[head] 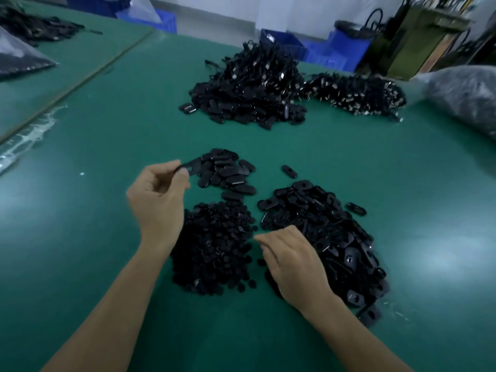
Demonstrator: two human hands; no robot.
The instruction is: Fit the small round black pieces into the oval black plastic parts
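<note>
Blue crates (284, 42), plastic bag (463, 93), green table (102, 210)

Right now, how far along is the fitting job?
Done, seemingly: a small stack of smooth ovals. In hand: the left hand pinches one oval part; the right hand is beside the round pieces. Left: the large pile of holed ovals.

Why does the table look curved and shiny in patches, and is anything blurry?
Head view: the wide-angle lens bows the green table; pale glare patches sit on its right side; the blue crates behind are blurred; the pile of round pieces lacks detail.
</note>
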